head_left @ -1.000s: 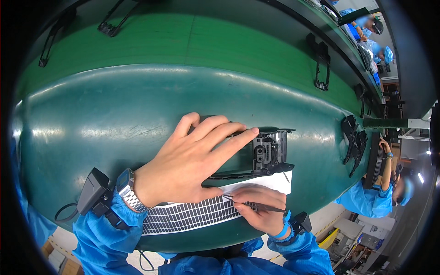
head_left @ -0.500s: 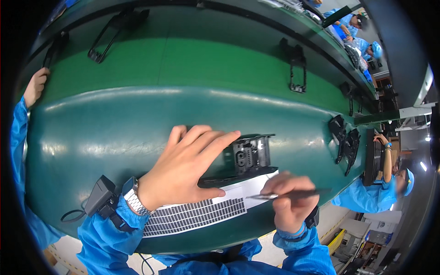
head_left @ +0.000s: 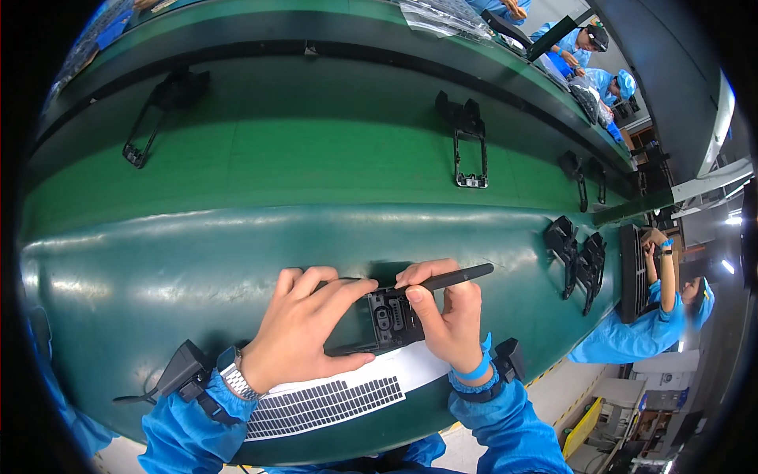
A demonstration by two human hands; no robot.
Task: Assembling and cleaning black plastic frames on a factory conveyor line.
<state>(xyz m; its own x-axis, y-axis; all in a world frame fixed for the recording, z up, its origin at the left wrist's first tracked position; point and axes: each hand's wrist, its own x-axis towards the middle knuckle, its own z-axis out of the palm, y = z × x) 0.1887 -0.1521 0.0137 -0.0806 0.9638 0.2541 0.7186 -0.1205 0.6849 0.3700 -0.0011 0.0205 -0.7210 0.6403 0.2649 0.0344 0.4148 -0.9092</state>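
A black plastic frame [head_left: 384, 317] with a moulded, slotted inside lies on the green tabletop in front of me. My left hand [head_left: 296, 332] steadies its left part, fingers at the far side and thumb at the near side. Black tweezers [head_left: 464, 276] are pinched in my right hand [head_left: 454, 320]. Their tip is at the frame's far edge, hidden by my fingers, so I cannot tell whether it carries anything. Partly under the frame and my left hand lies a white sheet [head_left: 328, 405] with rows of small black rectangular stickers.
Beyond the tabletop runs a green belt [head_left: 316, 166] bearing more black frames [head_left: 471, 162]. Two black parts [head_left: 576, 261] lie on the right of the table. Further right, a person in blue [head_left: 639, 324] handles a black slatted piece [head_left: 632, 272]. A shelf edge [head_left: 308, 49] crosses the back.
My right hand has carried the tweezers from above the sticker sheet up to the frame's far edge. My left hand stays on the frame. The whole view has shifted.
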